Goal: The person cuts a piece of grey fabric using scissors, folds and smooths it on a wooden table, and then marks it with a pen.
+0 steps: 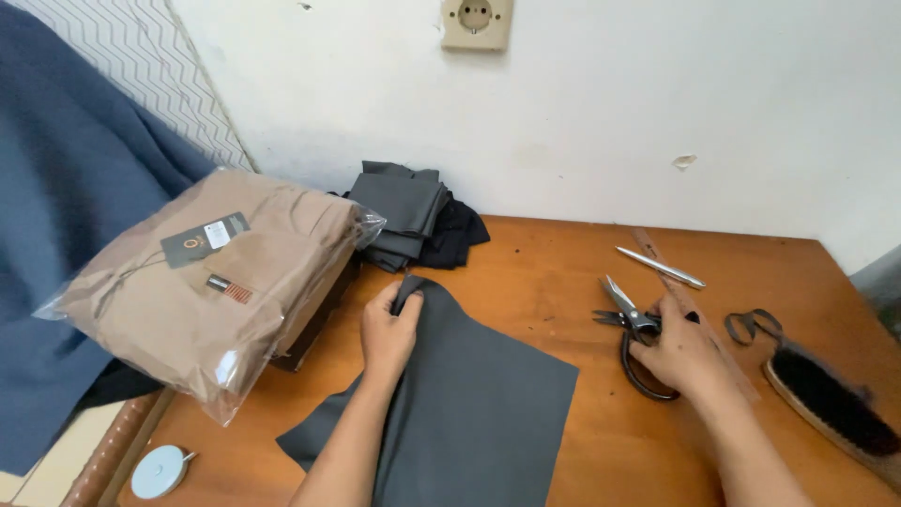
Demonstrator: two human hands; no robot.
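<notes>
Big wooden table [563, 272] against a white wall [610, 103], with a wall socket [477, 21] up top. Huge blue cloth [56, 235] draped down the far left edge. Next biggest: a tan folded garment in a clear plastic bag [206, 282], sitting on a dark box at the table's left side. Then a dark grey fabric sheet [469, 404] spread flat in the middle of the table, top corner folded over. Behind it, near the wall, a stack of folded dark grey pieces [408, 211].

Left hand [388, 333] resting on that sheet, fingers pinched narrow on the folded top corner. Right hand [685, 352] lying on the black-handled scissors [631, 329], fingers curled loosely over the handle loops, blades closed and pointing toward the wall; cannot tell whether actually gripped or just touched. Wooden ruler [676, 282] running under that hand. Wooden brush with dark bristles [831, 404] just to the right, a grey strap [751, 324] beside it. Silver pen [660, 267] further back. Tiny round tape measure [158, 471] at bottom left.
</notes>
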